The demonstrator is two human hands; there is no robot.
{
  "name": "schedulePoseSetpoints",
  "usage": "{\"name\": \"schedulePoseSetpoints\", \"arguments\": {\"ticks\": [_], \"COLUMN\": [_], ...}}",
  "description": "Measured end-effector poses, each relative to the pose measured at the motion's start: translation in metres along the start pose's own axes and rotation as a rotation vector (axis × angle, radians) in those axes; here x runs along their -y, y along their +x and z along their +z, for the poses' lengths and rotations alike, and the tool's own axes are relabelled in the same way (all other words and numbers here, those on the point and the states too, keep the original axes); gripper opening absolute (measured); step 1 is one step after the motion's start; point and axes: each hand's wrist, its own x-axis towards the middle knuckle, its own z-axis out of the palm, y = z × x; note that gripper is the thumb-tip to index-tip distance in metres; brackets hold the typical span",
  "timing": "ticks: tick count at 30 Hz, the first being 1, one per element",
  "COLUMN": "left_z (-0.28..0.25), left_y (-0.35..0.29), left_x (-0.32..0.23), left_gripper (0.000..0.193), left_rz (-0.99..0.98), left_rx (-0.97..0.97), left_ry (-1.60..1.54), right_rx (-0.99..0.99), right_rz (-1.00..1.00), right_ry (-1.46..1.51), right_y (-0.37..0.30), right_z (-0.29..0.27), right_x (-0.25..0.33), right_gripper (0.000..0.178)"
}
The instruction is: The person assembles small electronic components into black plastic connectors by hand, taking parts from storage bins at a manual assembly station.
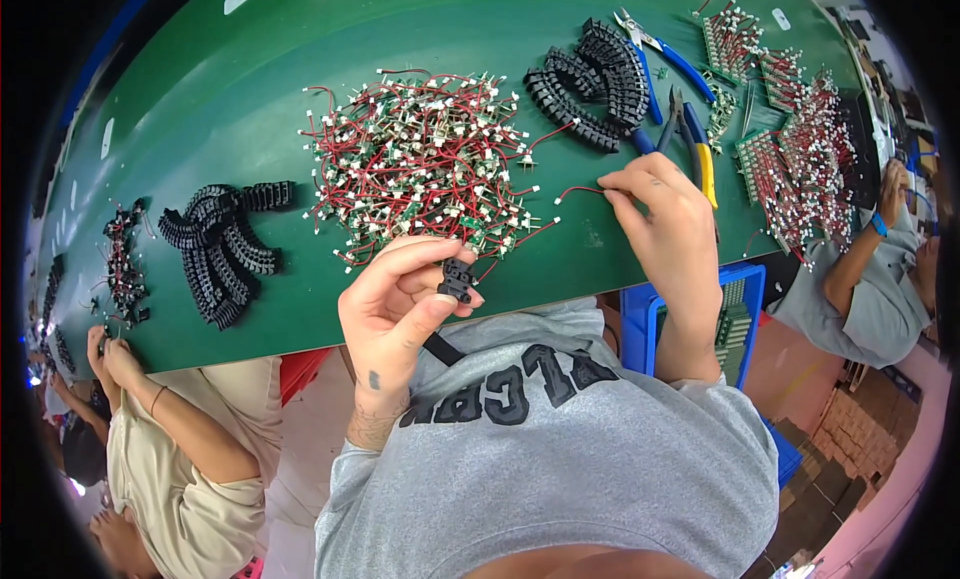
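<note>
The small black part (pixel 456 279) is pinched in my left grip (pixel 393 297), at the near edge of the desk (pixel 570 254). My right grip (pixel 662 214) closes on a red wire (pixel 580 188) beside the wired heap (pixel 400 159). I judge I'm picking a wired piece; next likely calls for bringing it gently across.

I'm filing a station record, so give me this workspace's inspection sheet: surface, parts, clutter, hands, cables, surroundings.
Surface: green table, bearing piles of parts.
Parts: black part in the left hand; heap of wired connectors beyond.
Clutter: blue-handled pliers beside black strips.
Hands: left closed on the part; right hand pinching a red wire.
Cables: red wires tangled through the heap.
Surroundings: co-workers at either side; blue crate by the table edge.
</note>
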Motion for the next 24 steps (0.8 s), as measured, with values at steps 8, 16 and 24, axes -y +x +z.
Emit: {"name": "schedulePoseSetpoints", "arguments": {"ticks": [8, 16, 24], "left_z": [-0.002, -0.002, 0.011], "left_y": [0.001, 0.003, 0.006], "left_x": [0.002, 0.006, 0.008], "left_gripper": [0.038, 0.039, 0.039], "left_rz": [-0.025, -0.059, -0.145], "left_rx": [0.033, 0.063, 0.009], "left_ry": [-0.033, -0.045, -0.122], "right_rx": [0.074, 0.070, 0.168], "right_rz": [0.270, 0.322, 0.320], "right_ry": [0.740, 1.157, 1.682], "right_y": [0.002, -0.001, 0.001], "right_z": [0.010, 0.027, 0.031], "right_x": [0.015, 0.000, 0.006], "right_gripper": [0.010, 0.012, 0.016]}}
